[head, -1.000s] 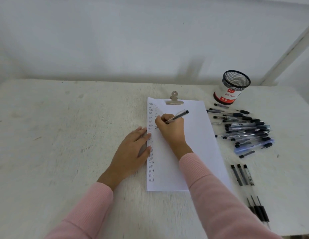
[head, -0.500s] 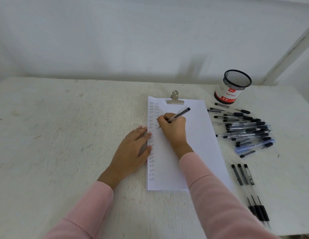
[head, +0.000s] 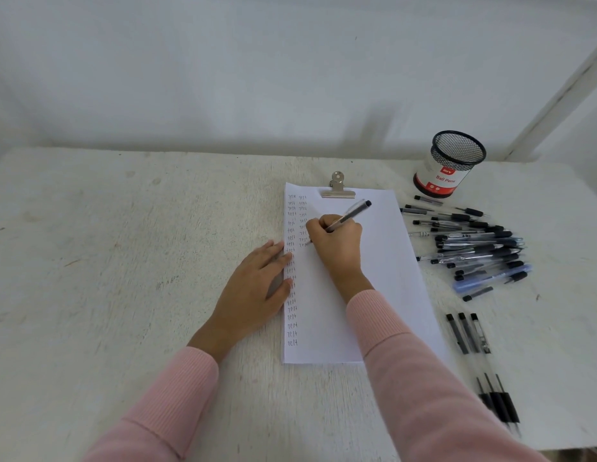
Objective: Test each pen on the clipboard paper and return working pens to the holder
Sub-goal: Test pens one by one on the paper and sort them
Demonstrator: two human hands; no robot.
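**Pen test in progress, second column of marks**

Nearest: two pink knit sleeves [head: 177,405]. Three black-gripped clear pens [head: 480,365] lie side by side at the table's near right, apart from the rest.

Left hand [head: 253,295]: flat, fingers spread loosely, holding nothing, pressing the left edge of the white clipboard paper [head: 390,261].

Right hand [head: 337,241]: closed round one clear-barrelled black-capped pen [head: 350,215], tip on the paper at the foot of the second column of "test" marks.

Right of the paper: loose heap of clear and black pens [head: 473,248]. Count uncertain; they overlap.

Farthest: one black mesh cup holder with red-and-white label [head: 448,165], upright; appears empty.

One silver clip [head: 337,190].

Risks (judged): if the left hand lifts, the sheet may skew under the stroke. The sleeve could sweep the three separated pens. Tested and untested pens could mix in the heap.
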